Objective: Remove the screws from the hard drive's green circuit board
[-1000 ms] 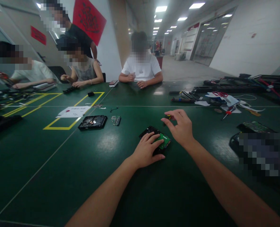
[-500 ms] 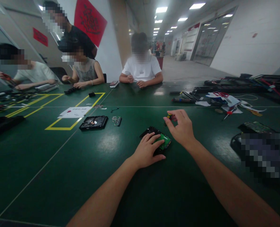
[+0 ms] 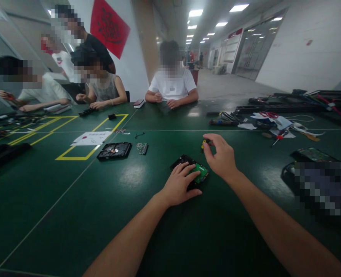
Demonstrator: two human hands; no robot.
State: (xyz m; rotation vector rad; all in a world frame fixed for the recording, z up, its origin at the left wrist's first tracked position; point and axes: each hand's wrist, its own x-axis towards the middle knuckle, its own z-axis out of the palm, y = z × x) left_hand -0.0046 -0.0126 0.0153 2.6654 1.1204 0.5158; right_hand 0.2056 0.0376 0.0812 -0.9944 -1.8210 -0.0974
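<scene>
A black hard drive [image 3: 184, 161] with a green circuit board [image 3: 200, 172] on top lies on the green table [image 3: 72, 207]. My left hand [image 3: 178, 184] rests on the drive, fingers spread over it and pressing it down. My right hand [image 3: 220, 156] hovers just beyond the drive, fingers pinched around a small screwdriver [image 3: 203, 143] with a black and yellow handle, held upright above the table.
Another opened hard drive [image 3: 114, 150] and a small loose circuit board [image 3: 142, 147] lie to the left by a yellow taped rectangle with a paper sheet [image 3: 91, 137]. Tools, cables and scissors clutter the right side [image 3: 270, 120]. Several people sit across the table.
My right hand closed its fingers on the small screwdriver and lifted it slightly, drawing it nearer the drive. My left hand stayed on the drive.
</scene>
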